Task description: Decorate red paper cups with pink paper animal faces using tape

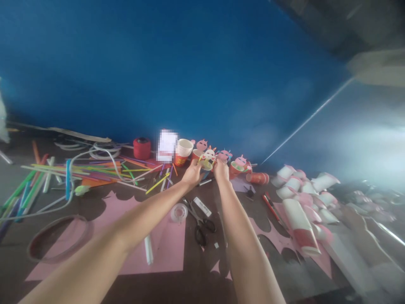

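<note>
My hands (206,169) cover much of the cup (207,166) between them, and its base I cannot make out. A pixelated patch (167,146) hides whatever stands beside the stacked cups (184,148). My forearms run off the bottom edge; the pile at far right (370,204) smears into blur.

L hand (193,172) & R hand (221,169) hold paper cup (206,164) w/ white bunny face (209,155), nr scissors (201,223) on table (152,289).
</note>
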`<state>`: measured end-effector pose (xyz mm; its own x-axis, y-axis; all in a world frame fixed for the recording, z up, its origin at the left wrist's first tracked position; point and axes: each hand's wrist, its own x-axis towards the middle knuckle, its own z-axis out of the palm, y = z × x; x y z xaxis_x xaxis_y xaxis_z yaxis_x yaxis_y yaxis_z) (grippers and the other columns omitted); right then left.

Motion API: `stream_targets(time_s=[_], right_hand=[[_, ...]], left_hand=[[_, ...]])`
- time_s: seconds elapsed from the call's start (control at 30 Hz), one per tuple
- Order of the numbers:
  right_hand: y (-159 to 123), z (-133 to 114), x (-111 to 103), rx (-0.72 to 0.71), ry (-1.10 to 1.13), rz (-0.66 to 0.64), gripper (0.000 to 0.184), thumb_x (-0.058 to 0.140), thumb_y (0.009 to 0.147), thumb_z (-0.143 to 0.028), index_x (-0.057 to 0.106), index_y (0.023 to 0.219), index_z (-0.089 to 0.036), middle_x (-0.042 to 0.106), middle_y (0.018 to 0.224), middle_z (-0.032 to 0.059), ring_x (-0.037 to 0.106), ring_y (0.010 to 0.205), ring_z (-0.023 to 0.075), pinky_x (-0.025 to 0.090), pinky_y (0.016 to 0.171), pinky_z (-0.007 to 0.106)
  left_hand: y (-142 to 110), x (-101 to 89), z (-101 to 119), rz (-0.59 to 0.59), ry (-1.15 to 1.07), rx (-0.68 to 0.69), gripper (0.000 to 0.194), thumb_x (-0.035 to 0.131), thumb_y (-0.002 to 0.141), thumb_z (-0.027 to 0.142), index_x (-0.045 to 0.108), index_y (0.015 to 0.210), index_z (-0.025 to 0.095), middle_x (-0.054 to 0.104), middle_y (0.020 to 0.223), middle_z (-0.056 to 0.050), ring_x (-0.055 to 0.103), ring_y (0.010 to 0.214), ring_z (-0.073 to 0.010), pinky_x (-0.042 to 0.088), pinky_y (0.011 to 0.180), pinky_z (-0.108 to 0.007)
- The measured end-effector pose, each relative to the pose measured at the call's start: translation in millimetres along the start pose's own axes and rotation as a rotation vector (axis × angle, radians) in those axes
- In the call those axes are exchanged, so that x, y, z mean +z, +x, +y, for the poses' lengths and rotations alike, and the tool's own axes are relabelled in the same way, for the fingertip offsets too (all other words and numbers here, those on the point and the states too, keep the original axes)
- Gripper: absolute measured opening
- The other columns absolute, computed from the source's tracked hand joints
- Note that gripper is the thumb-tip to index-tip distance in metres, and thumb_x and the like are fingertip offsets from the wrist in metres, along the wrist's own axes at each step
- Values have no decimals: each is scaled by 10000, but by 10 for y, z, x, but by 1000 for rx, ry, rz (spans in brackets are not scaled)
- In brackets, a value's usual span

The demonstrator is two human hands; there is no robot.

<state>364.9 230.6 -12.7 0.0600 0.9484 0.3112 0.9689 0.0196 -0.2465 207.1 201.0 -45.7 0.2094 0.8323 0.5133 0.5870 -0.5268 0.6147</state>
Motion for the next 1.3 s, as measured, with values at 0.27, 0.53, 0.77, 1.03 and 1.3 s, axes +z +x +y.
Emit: stream_targets(time_s=[0.27, 0.53, 0.77, 1.03, 1.3], right_hand=[[-83, -10, -20, -21, -3, 38, 307, 369, 881, -200, 542, 1135, -214, 583, 1157, 79, 585, 964, 200, 455, 779, 289], [-89, 52, -31, -75, 15, 94, 408, 379, 859, -163, 478, 1243, -259, 504, 1272, 50, 564, 1003, 191, 473, 769, 285], [-244, 106, 12, -31, 54, 224, 415, 364, 881, -225, 432, 1289, -267, 451, 1307, 51, 513, 1091, 182, 475, 787, 266], [-238, 691, -23, 253, 16, 297, 477, 440, 820, -202, 403, 1295, -185, 420, 1297, 162, 558, 1012, 247, 471, 736, 342], [-126, 798, -9, 234, -5, 180, 257, 444, 879, -208, 570, 1098, -159, 566, 1133, 104, 577, 962, 207, 456, 799, 334]], left_hand=[[-13, -11, -9, 3, 19, -19, 320, 635, 703, 187, 588, 1018, 154, 461, 1148, -126, 556, 1007, -235, 478, 898, -358], [-10, -27, -20, 14, 42, -23, 293, 630, 724, 211, 598, 1012, 165, 475, 1116, -118, 559, 989, -230, 501, 840, -337], [-15, 0, -41, 19, 56, -40, 329, 672, 704, 241, 596, 1020, 189, 471, 1139, -97, 566, 967, -206, 506, 829, -319], [-20, 10, -52, 16, 70, -70, 259, 664, 724, 264, 609, 971, 211, 476, 1121, -78, 569, 934, -199, 516, 805, -332], [3, 41, -47, -9, 41, -51, 246, 638, 738, 205, 609, 980, 179, 494, 1100, -88, 591, 865, -180, 506, 815, -320]])
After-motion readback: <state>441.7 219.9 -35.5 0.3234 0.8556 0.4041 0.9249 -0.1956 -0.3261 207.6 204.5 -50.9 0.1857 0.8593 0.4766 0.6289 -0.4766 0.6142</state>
